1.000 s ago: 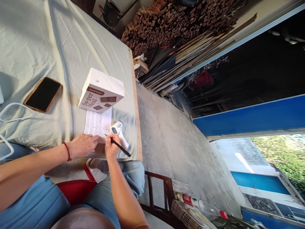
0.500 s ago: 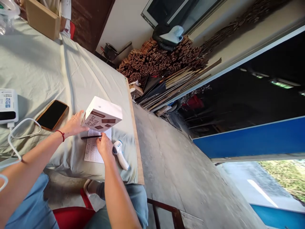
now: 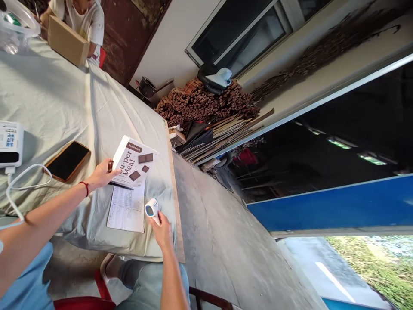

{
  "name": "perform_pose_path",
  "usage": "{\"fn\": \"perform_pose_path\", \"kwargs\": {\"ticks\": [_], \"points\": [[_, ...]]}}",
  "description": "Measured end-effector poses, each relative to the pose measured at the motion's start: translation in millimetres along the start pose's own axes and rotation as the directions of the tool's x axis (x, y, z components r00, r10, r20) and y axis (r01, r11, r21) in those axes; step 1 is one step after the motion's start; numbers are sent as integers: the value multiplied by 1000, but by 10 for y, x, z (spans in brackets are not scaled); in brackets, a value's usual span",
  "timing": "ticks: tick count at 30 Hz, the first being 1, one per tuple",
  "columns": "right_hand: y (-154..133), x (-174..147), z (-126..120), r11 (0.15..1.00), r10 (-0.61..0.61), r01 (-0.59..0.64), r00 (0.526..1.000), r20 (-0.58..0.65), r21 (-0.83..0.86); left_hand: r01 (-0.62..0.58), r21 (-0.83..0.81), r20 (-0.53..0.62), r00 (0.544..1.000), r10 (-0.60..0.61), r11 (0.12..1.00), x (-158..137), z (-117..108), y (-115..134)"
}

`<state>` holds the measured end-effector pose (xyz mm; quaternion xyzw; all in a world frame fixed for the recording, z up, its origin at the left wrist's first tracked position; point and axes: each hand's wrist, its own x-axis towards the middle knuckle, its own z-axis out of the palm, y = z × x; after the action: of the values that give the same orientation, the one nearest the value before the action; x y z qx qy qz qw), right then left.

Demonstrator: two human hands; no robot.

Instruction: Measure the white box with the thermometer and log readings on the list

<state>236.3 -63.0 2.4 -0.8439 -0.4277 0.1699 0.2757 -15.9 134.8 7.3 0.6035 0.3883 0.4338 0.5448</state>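
R hand: your right hand [image 3: 163,232] is wrapped round the handle of the thermometer gun [image 3: 151,209]; fingers closed on it, the gun's head sticks out past the knuckles.
Gun axis: long axis runs approx 5 to 11 o'clock in the head view, head end w/ the blue display at 11, handle buried in your palm at 5.
Gun position: over the table's near right corner, just beside the right edge of the paper sheet [image 3: 126,209]; can't tell if it's lifted or resting on the cloth [image 3: 58,99].
L hand: your left hand [image 3: 102,172] is at 10 o'clock from the gun, well apart. Fingertips pinch the near-left edge of the white box [image 3: 134,162]; a red band sits on that wrist.
Box: tilted, printed face up toward you, lower edge overlapping the top of the sheet; it lies at 11 o'clock from the gun.
Pen: a thin dark pen [image 3: 121,185] lies under the box's lower edge, on the sheet.
Nearer hand: R for the gun, L for box & pen.
Further out: phone [image 3: 67,160] at 9 o'clock of the box; white device [image 3: 10,144] w/ cable at far left; another person w/ a cardboard box [image 3: 67,41] at the far end.
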Motion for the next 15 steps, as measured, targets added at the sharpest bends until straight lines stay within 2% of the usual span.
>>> {"fn": "perform_pose_path", "kwargs": {"ticks": [2, 4, 6, 7, 9, 12, 15], "points": [[-202, -26, 45, 956, -2, 7, 1000, -16, 292, 54, 56, -9, 999, -54, 997, -41, -16, 25], [-522, -31, 80, 815, -24, 20, 1000, 0, 579, 71, 109, -7, 997, -70, 992, -67, -37, 57], [-891, 18, 104, 653, -65, 26, 998, 22, 757, 56, 149, 11, 998, -58, 987, -73, -54, 94], [-1068, 63, 115, 586, -86, 26, 996, 30, 810, 41, 163, 24, 999, -46, 986, -72, -59, 113], [-1366, 179, 148, 513, -93, 10, 995, 44, 859, 7, 185, 52, 998, -17, 983, -69, -66, 144], [-1619, 349, 228, 498, -64, -21, 996, 61, 867, -45, 210, 94, 995, 25, 977, -75, -77, 170], [-1685, 448, 322, 485, -29, -70, 995, 97, 872, -79, 245, 128, 991, 49, 966, -84, -92, 171]]}}
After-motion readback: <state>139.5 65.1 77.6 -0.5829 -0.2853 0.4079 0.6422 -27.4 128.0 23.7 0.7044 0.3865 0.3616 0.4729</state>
